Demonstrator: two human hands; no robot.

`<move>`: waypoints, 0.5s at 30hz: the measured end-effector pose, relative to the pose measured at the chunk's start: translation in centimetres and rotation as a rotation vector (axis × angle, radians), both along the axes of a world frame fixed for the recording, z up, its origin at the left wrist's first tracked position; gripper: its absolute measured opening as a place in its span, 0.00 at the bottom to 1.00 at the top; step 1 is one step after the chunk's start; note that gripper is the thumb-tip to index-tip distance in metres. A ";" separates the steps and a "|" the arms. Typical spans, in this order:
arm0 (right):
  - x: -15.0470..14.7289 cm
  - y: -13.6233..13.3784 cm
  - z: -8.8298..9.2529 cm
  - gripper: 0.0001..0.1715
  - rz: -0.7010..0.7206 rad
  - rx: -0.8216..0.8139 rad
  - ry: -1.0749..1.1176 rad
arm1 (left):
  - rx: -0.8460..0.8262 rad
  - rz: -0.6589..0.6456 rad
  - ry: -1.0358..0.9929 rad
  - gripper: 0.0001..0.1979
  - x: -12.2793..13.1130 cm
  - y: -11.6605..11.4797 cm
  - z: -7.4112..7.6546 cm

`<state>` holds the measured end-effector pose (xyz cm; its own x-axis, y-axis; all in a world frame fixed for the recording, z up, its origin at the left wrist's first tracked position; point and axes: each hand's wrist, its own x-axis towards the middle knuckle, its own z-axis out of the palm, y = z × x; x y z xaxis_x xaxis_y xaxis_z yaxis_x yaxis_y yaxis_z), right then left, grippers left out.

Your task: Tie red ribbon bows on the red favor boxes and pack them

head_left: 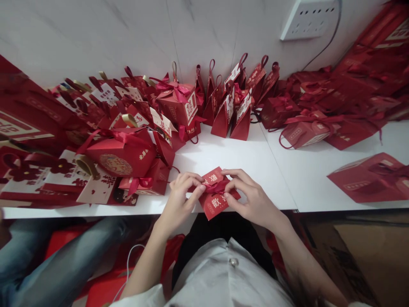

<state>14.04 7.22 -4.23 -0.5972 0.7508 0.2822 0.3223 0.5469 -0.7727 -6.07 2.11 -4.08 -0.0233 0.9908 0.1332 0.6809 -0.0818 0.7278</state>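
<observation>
A small red box (213,206) with gold characters and a dark red ribbon bow (216,187) on top lies at the front edge of the white table, between my hands. From the left, my left hand (187,192) pinches the bow's left side between thumb and fingers. On the opposite side, my right hand (244,192) has its thumb and fingers closed on the bow's right side. The fingers hide the ends of the ribbon.
Red gift boxes (124,155) with ribbons crowd the left of the white table (255,164). Upright looped boxes (241,121) stand along the back. More boxes (367,177) are at the right. A power strip (308,19) is on the wall. Another person's jeans (73,256) show lower left.
</observation>
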 end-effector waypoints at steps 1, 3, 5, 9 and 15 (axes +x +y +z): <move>0.0 0.0 0.0 0.05 0.001 0.009 0.002 | 0.002 -0.001 -0.002 0.10 0.0 -0.1 0.0; 0.0 0.1 0.1 0.04 0.011 0.039 0.009 | 0.005 -0.021 -0.014 0.10 -0.1 -0.3 0.0; 0.0 0.2 0.0 0.03 0.021 0.075 0.026 | 0.008 -0.058 -0.020 0.09 -0.2 -0.4 0.1; -0.2 0.3 -0.4 0.04 0.005 0.121 0.093 | 0.017 -0.096 0.048 0.10 -0.3 -0.7 0.2; 0.3 0.3 -1.0 0.05 -0.097 0.091 0.153 | 0.044 -0.052 0.111 0.11 -0.2 0.0 -0.5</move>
<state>14.37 7.48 -5.21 -0.4684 0.7696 0.4339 0.2592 0.5892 -0.7653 -6.24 2.10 -4.57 0.0455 0.9835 0.1749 0.7511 -0.1491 0.6431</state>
